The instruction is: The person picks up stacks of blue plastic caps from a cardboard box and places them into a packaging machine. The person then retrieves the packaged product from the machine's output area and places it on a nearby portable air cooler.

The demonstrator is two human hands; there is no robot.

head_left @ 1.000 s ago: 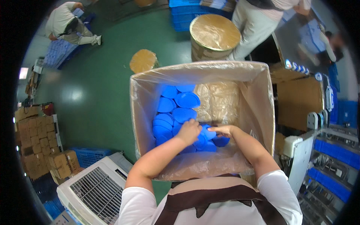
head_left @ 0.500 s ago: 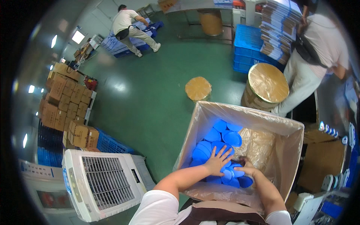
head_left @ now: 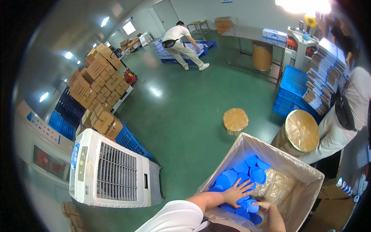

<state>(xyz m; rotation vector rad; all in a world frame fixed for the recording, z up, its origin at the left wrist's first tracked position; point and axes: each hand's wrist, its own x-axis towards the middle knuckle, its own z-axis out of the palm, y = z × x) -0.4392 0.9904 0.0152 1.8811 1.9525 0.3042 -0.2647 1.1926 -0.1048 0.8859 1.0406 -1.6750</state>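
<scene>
A large cardboard box (head_left: 309, 176) with a clear plastic liner stands right in front of me. Piled along its left side are several blue plastic cups (head_left: 258, 176), round and shallow-looking. My left hand (head_left: 235, 193) lies on the pile with its fingers spread, pressing on the cups but gripping none. On the pile's near right side, my right hand (head_left: 266, 207) is bent around a blue cup (head_left: 253, 205), its thumb against it; the other fingertips are partly hidden. Crumpled clear film over brown cardboard (head_left: 275, 185) shows on the box's right side.
A white air cooler (head_left: 116, 170) stands left, with stacked cartons (head_left: 100, 83) behind. Beyond the box are a short taped drum (head_left: 235, 120) and a taller one (head_left: 301, 131). One person (head_left: 177, 42) bends over a pallet; another (head_left: 348, 104) stands right beside blue crates (head_left: 290, 87).
My view has tilted up and swung left, so the box sits lower and further right. Both hands stay at the cups; the right has shifted slightly. The far person leans over the pallet still.
</scene>
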